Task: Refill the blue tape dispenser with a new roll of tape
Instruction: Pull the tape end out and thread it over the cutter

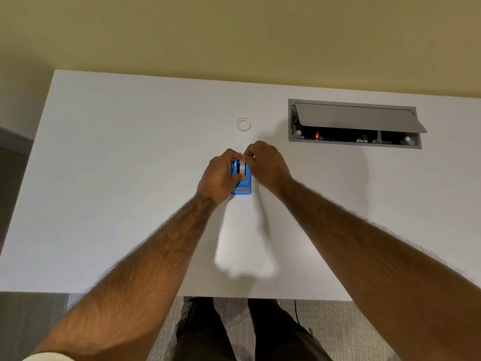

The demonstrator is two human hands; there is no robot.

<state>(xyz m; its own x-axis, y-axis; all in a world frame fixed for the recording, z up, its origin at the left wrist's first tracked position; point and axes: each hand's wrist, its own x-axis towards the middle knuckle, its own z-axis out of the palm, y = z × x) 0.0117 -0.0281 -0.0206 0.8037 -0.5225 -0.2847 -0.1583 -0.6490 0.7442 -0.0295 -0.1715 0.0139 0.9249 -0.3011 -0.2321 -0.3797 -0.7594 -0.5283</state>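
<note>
The blue tape dispenser [244,184] stands on the white desk [117,165], its metal cutter end nearest me. A roll of clear tape [242,167] sits in its cradle on a dark hub. My left hand [221,175] wraps the dispenser's left side and holds it. My right hand [268,164] is at the far end of the dispenser, its fingertips pinched at the top of the roll, on what looks like the tape's loose end. A second, empty-looking whitish ring [244,124] lies flat on the desk beyond both hands.
An open cable box [354,123] with a raised grey lid is set into the desk at the back right. The yellow wall runs behind the desk's far edge. My legs and a grey carpet show below the near edge.
</note>
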